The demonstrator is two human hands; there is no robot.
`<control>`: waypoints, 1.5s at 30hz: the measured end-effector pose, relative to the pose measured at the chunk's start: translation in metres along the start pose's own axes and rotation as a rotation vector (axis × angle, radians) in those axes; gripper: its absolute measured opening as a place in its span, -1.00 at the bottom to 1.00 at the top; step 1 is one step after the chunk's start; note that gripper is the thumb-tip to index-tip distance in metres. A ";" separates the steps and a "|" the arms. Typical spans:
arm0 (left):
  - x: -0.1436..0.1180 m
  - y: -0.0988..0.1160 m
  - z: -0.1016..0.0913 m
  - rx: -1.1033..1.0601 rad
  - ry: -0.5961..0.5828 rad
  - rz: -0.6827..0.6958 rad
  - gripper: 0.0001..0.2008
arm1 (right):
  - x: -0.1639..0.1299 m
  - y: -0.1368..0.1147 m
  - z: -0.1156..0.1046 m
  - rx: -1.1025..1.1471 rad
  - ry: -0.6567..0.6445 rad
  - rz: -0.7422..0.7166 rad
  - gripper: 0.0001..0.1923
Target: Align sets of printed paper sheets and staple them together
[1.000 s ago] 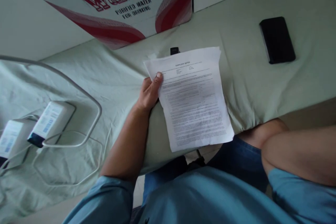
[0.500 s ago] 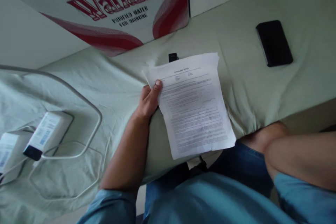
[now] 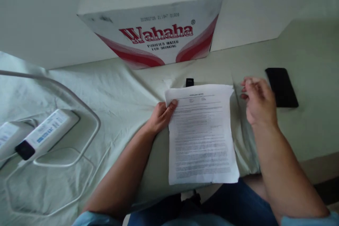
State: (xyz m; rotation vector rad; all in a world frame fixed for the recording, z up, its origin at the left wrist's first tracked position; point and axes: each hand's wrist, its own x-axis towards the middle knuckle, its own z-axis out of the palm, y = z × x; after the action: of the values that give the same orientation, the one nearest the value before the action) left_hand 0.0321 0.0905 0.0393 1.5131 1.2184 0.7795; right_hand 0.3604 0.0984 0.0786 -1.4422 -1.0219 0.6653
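Note:
My left hand (image 3: 164, 114) grips the upper left edge of a printed paper (image 3: 200, 137), thumb on top and the other fingers underneath. The page faces up with a heading and dense text, and its lower edge reaches past the front of the cloth-covered surface. My right hand (image 3: 258, 99) is raised beside the paper's upper right corner, apart from it. Its fingers are loosely curled and spread, with nothing visible in them. Just right of that hand lies a black phone-like device (image 3: 283, 87). A small black object (image 3: 189, 82) sticks out behind the paper's top edge.
A Wahaha water carton (image 3: 159, 35) stands at the back against white panels. On the left, white power strips (image 3: 47, 134) and a looping white cable (image 3: 90, 109) lie on the wrinkled pale green cloth (image 3: 124, 102).
My right hand has come up from beside my lap to near the paper's upper right corner. The camera view has shifted and shows more of the carton. My left hand still holds the paper.

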 end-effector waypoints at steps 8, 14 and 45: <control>-0.002 0.000 0.002 -0.119 0.012 -0.049 -0.24 | -0.012 0.020 0.010 -0.078 -0.321 0.151 -0.61; -0.004 -0.003 0.005 -0.343 0.050 -0.070 -0.36 | -0.010 0.012 -0.006 -0.117 -0.488 0.247 -0.60; 0.003 0.010 0.002 0.276 -0.095 0.220 -0.75 | 0.007 0.001 -0.021 -0.401 -0.802 0.323 -0.50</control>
State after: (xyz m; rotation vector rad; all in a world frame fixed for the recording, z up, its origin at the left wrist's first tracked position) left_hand 0.0379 0.0927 0.0484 1.9130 1.1344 0.6926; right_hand 0.3815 0.0946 0.0818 -1.7470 -1.6166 1.4036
